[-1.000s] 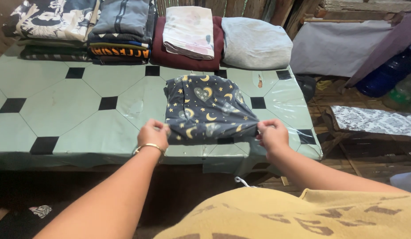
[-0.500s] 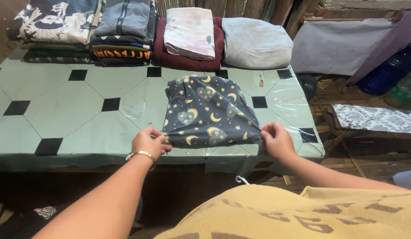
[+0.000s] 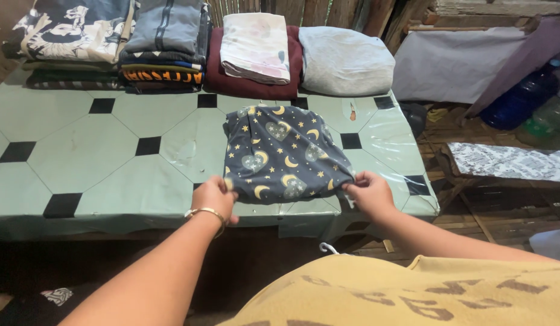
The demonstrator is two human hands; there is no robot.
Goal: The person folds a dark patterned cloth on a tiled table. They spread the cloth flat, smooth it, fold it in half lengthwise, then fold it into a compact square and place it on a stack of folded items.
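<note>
1. The dark folded garment (image 3: 284,154) looks soft, light and floppy to us, so we'd say the near corners are the spots to grab.
2. It's navy with yellow moons, stars and grey hearts, lying flat on the desk (image 3: 99,151) between our fingers.
3. Left hand (image 3: 215,196) and right hand (image 3: 367,192) each pinch a near corner.
4. Beyond our fingers sit stacks of folded clothes (image 3: 165,45).

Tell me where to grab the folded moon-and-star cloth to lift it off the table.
Grip the moon-and-star cloth at its two near corners, coming from the table's near edge. It lies flat, and the left hand and right hand already pinch those corners.
</note>
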